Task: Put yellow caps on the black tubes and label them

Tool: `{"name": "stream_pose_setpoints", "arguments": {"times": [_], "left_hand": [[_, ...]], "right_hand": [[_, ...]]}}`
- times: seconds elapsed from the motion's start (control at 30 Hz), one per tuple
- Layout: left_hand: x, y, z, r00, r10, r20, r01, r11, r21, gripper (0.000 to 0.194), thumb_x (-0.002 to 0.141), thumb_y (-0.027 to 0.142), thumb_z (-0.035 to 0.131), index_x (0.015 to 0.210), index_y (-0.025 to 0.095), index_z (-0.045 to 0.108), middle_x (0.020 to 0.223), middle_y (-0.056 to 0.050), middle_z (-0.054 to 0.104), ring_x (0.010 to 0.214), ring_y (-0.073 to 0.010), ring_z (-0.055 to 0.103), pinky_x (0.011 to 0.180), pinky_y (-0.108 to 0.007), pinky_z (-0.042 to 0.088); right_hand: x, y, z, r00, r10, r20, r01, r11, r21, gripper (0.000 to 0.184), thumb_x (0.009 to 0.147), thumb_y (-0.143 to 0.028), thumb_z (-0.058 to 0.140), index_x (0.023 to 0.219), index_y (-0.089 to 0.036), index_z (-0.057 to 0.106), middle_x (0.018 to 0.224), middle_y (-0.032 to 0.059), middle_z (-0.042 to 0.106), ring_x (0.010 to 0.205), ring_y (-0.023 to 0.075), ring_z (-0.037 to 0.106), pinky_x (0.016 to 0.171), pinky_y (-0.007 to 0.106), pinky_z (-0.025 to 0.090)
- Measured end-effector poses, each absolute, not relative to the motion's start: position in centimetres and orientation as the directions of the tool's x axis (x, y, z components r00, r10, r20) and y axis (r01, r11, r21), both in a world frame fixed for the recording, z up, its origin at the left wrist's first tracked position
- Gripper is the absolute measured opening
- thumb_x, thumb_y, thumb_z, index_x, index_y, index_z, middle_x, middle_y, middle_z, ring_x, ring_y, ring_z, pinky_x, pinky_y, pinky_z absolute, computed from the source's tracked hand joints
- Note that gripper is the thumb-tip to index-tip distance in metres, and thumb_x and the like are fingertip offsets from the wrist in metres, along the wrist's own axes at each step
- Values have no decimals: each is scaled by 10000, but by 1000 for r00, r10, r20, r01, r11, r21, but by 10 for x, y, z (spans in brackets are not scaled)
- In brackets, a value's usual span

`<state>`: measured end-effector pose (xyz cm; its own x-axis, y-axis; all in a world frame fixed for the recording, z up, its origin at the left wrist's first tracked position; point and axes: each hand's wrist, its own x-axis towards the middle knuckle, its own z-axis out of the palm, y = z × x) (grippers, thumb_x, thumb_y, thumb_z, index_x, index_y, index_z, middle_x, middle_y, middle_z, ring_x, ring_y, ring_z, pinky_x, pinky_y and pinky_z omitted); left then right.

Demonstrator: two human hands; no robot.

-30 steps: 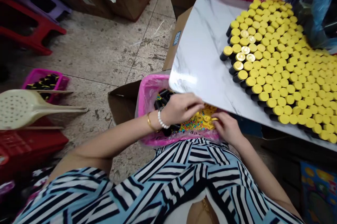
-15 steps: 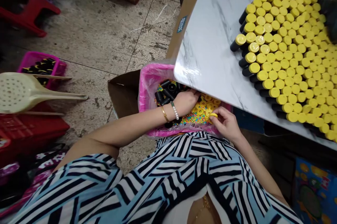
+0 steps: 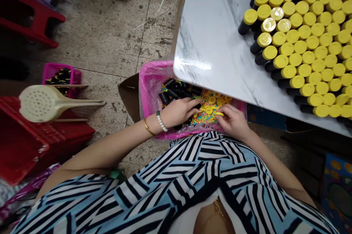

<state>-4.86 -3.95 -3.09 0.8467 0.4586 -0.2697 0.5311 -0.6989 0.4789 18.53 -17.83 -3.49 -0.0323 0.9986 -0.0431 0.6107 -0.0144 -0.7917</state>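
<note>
head view: right hand (image 3: pixel 233 121) pinches yellow cap (image 3: pixel 219 114).

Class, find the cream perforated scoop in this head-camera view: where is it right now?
The cream perforated scoop is at the left of the view, between the small pink basket above it and the red crate below it.

No words to read, not one clear one. Just some small dark letters on the pink bag (image 3: pixel 154 91), low down by the edge, too tiny and too folded to make out. Bright pictures on a printed box (image 3: pixel 337 193) at the bottom right, but no clear words there either.
</note>
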Motion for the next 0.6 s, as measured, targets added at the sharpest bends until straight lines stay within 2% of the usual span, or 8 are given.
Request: {"name": "stream_pose_setpoints", "arguments": {"times": [0.1, 0.2, 0.3, 0.43, 0.6], "left_hand": [[-45, -31, -30, 897, 334, -288, 431, -803, 410, 454, 1012, 252, 445, 1450, 296, 553, 1028, -74, 598, 765, -160, 625, 702, -260, 500], [-41, -25, -31, 902, 293, -317, 392, -864, 316, 421, 988, 218, 455, 1356, 302, 642, 1015, -74, 579, 707, -158, 591, 632, -265, 475], [-39, -22, -35, 885, 353, -303, 435, -859, 270, 392, 980, 219, 470, 1324, 232, 656, 1012, -93, 592, 759, -186, 601, 667, -291, 496], [-36, -23, -43, 874, 429, -227, 480, -836, 265, 365, 980, 180, 453, 1284, 120, 646, 1125, -144, 612, 939, -225, 607, 833, -334, 520], [-22, -30, -49, 896, 392, -209, 440, -851, 287, 304, 998, 151, 423, 1092, 82, 704, 1045, -160, 652, 948, -252, 605, 850, -370, 505]], "right_hand": [[173, -159, -37, -363, 931, 28, 711, 296, -638, 135, 954, -185, 566, 992, -186, 696, 1238, 114, 701, 1254, 314, 551, 1056, 497, 464], [169, -147, -43, -567, 824, -16, 691, 465, -554, 137, 967, -186, 583, 993, -179, 718, 1236, 122, 716, 1348, 346, 491, 1123, 571, 392], [179, -147, -46, -529, 844, -88, 746, 413, -523, 150, 979, -183, 575, 1024, -180, 717, 1223, 138, 721, 1322, 335, 516, 1099, 549, 418], [197, -154, -42, -378, 909, -174, 857, 273, -437, 191, 985, -175, 537, 1096, -192, 691, 1245, 123, 713, 1245, 312, 569, 984, 438, 499], [203, -159, -40, -259, 941, -219, 895, 149, -420, 169, 981, -206, 542, 1072, -200, 684, 1125, 123, 738, 1070, 277, 646, 838, 353, 511]]}}
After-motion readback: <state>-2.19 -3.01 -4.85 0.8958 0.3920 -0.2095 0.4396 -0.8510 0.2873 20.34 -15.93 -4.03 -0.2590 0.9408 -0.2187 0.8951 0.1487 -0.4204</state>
